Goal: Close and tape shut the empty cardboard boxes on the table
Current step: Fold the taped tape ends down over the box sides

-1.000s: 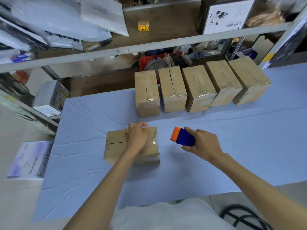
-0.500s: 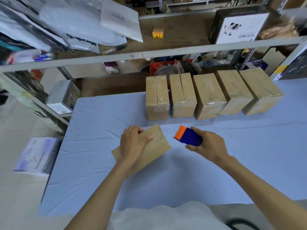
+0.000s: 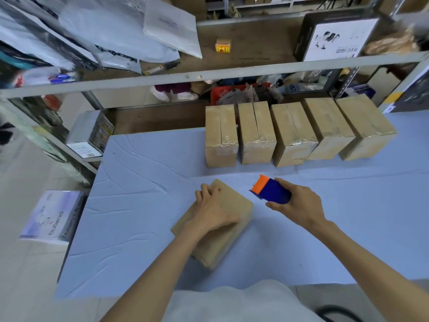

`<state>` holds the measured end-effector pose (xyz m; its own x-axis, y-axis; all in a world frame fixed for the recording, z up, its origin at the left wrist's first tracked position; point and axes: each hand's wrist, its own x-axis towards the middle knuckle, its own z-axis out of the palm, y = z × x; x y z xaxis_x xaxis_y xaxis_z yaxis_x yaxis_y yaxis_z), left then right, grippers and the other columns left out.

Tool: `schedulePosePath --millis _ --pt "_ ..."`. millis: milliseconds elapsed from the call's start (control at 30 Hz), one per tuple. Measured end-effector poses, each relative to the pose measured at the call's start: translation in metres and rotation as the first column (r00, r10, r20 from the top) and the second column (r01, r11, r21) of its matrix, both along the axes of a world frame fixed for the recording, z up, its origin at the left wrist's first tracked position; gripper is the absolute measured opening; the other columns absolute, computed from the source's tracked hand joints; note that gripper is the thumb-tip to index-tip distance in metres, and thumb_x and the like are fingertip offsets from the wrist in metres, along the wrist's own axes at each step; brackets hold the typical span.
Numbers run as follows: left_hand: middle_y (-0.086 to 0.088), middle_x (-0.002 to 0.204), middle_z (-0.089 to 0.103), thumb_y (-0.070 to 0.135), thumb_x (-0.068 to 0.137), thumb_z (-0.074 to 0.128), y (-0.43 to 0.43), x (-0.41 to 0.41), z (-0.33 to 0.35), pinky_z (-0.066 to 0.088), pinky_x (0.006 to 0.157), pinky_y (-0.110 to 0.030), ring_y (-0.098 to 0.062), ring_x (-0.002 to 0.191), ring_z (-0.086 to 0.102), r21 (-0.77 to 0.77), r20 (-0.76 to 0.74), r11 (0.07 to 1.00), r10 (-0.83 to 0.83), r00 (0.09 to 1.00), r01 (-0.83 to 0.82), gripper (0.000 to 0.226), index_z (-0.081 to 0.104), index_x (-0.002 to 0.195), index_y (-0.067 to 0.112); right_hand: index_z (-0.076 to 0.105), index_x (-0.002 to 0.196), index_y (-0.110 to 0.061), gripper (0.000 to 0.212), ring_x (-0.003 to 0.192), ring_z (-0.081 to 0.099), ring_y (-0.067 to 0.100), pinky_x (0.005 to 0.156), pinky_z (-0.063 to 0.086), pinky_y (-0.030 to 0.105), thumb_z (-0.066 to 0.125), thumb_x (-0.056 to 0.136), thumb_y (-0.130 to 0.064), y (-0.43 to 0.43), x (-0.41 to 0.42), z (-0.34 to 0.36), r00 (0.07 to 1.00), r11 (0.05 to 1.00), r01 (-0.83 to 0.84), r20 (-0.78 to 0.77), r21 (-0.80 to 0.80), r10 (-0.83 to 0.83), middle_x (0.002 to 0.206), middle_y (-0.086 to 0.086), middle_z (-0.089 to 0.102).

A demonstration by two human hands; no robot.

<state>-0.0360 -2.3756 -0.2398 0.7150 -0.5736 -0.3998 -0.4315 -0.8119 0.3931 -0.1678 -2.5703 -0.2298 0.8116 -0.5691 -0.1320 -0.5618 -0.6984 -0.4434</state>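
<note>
near the table's [image 3: 139, 205] front edge: left hand [image 3: 212, 211] on a box [image 3: 239, 206], right hand [image 3: 299, 205] with a dispenser [image 3: 272, 191]
left hand lies palm-down on the box, fingers curled over its far edge, thumb spread along the top. right hand grips the blue-and-orange dispenser just right of the box, orange end pointing toward the back edge. the box is closed, plain brown, a little blurred, turned corner-on to the table's edges. five taped boxes [image 3: 294, 133] line the back edge.
</note>
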Motion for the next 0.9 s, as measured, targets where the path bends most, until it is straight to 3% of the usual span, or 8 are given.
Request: schedulePosePath --millis 200,400,533,600,667,733,800,900 --pt "0.009 0.161 -0.012 0.063 0.077 0.066 0.01 0.016 -0.017 0.009 0.118 -0.053 -0.024 0.147 -0.016 -0.008 0.034 0.954 -0.3 0.953 0.301 0.098 0.009 0.153 0.039 0.044 0.14 -0.028 0.076 0.106 0.06 0.017 0.078 0.052 0.028 0.077 0.074 -0.048 -0.005 -0.016 -0.003 1.0 1.0 0.005 0.012 0.006 -0.005 0.122 -0.005 0.064" --pt "0.0 0.143 0.027 0.067 0.071 0.068 0.005 0.012 -0.005 0.039 0.099 -0.041 -0.029 0.13 0.025 0.077 0.151 0.979 -0.198 0.968 0.189 0.087 0.032 0.14 0.026 0.044 0.141 -0.032 0.079 0.105 0.06 0.016 0.077 0.05 0.025 0.079 0.072 -0.048 -0.007 -0.021 0.0 0.997 0.997 -0.074 0.03 0.038 0.073 0.123 -0.007 0.064" --pt "-0.013 0.142 0.027 0.071 0.072 0.065 0.01 0.013 0.001 0.034 0.102 -0.042 -0.035 0.127 0.029 0.234 0.186 0.971 -0.09 0.978 0.045 0.096 0.028 0.142 0.016 0.047 0.138 -0.035 0.08 0.094 0.059 0.012 0.072 0.048 0.022 0.082 0.067 -0.047 -0.005 -0.019 0.003 0.976 0.98 -0.189 0.118 0.063 0.181 0.112 -0.009 0.067" --pt "-0.013 0.145 0.024 0.056 0.079 0.066 0.013 0.014 0.005 0.027 0.107 -0.041 -0.034 0.132 0.022 0.176 0.175 0.984 -0.025 0.984 -0.007 0.089 0.025 0.145 0.013 0.047 0.137 -0.038 0.08 0.087 0.06 0.012 0.069 0.048 0.023 0.083 0.066 -0.048 -0.002 -0.018 0.004 0.953 0.964 -0.264 0.159 0.028 0.257 0.102 -0.01 0.067" --pt "-0.007 0.145 0.031 0.032 0.089 0.06 0.012 0.015 0.012 0.026 0.108 -0.036 -0.028 0.134 0.025 -0.084 0.084 0.994 0.071 0.994 -0.064 0.064 0.033 0.144 0.014 0.046 0.137 -0.042 0.081 0.081 0.059 0.012 0.064 0.048 0.023 0.08 0.065 -0.052 0.003 -0.015 0.005 0.927 0.946 -0.324 0.193 -0.023 0.322 0.093 -0.012 0.065" --pt "-0.004 0.132 0.05 0.024 0.097 0.052 0.007 0.018 0.021 0.036 0.101 -0.032 -0.023 0.124 0.044 -0.288 -0.218 0.923 0.196 0.956 -0.255 0.037 0.05 0.132 0.014 0.044 0.138 -0.042 0.081 0.08 0.059 0.012 0.063 0.051 0.025 0.075 0.064 -0.056 0.007 -0.011 0.009 0.904 0.931 -0.363 0.225 -0.047 0.364 0.092 -0.011 0.065" --pt "-0.007 0.105 0.063 0.024 0.099 0.051 0.005 0.018 0.029 0.047 0.087 -0.028 -0.022 0.1 0.059 -0.336 -0.601 0.808 0.211 0.771 -0.483 0.021 0.063 0.11 0.011 0.043 0.14 -0.039 0.082 0.083 0.06 0.013 0.063 0.053 0.027 0.072 0.065 -0.059 0.008 -0.006 0.014 0.881 0.914 -0.401 0.245 -0.062 0.404 0.097 -0.009 0.066" --pt "-0.013 0.095 0.069 0.016 0.1 0.051 0.008 0.014 0.033 0.057 0.079 -0.027 -0.022 0.089 0.067 -0.381 -0.76 0.725 0.108 0.64 -0.574 0.023 0.066 0.103 0.0 0.044 0.14 -0.037 0.083 0.087 0.06 0.013 0.065 0.055 0.027 0.073 0.065 -0.058 0.009 0.0 0.022 0.858 0.898 -0.434 0.273 -0.065 0.434 0.102 -0.008 0.066"
